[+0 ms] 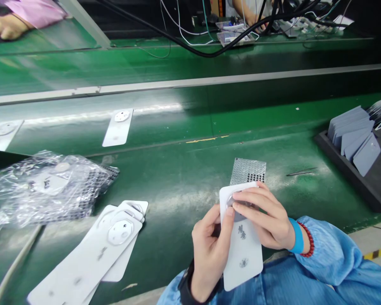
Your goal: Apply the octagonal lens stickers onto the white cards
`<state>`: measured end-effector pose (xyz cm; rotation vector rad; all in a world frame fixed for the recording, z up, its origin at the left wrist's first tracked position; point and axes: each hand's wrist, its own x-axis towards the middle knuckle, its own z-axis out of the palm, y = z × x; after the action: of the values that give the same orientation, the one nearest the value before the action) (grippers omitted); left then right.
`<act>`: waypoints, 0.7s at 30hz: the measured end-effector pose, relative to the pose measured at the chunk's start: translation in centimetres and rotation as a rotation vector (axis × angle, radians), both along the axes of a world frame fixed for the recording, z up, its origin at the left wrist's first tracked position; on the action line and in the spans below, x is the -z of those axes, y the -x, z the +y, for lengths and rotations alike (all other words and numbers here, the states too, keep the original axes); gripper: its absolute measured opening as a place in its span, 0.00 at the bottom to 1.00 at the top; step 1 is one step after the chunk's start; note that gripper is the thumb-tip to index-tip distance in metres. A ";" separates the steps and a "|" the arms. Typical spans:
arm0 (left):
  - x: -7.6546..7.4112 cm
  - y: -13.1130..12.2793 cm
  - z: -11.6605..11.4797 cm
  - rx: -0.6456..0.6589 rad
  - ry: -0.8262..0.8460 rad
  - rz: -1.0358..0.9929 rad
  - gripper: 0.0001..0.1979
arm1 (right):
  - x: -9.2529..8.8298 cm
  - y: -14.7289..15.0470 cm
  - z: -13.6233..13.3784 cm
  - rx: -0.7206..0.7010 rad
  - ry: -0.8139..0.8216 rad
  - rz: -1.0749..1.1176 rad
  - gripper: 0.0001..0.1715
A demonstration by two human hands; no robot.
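Observation:
A white plastic card (244,250) with a round grey spot near its top is held upright over the green bench. My left hand (209,250) grips its left edge, thumb on the face. My right hand (265,218) presses its fingers on the grey spot at the card's top. Right behind the card lies a sheet of small black dots (249,171) on the bench. Both sleeves are blue; the right wrist carries a blue band and red beads.
A stack of white cards (92,254) lies at the lower left, beside a clear plastic bag (41,186). More white cards (118,127) sit on the green conveyor. A black tray (346,165) of grey cards stands at right. Other people's hands show at the far edge.

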<state>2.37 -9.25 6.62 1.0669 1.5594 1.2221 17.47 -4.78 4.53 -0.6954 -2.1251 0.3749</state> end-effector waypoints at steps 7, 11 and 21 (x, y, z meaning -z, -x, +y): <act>0.4 0.1 0.0 -0.044 -0.034 0.113 0.14 | -0.6 0.6 -0.3 0.078 0.110 0.174 0.24; 1.2 0.0 -0.2 -0.061 -0.069 0.169 0.14 | -0.3 1.0 -0.2 0.141 0.457 0.346 0.21; 1.1 0.0 0.8 -0.135 0.024 0.047 0.14 | 0.5 0.8 0.3 -0.158 0.891 0.577 0.29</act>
<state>2.33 -8.49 5.51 0.9950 1.7014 1.2726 16.63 -4.44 3.99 -0.7681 -1.3997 1.4651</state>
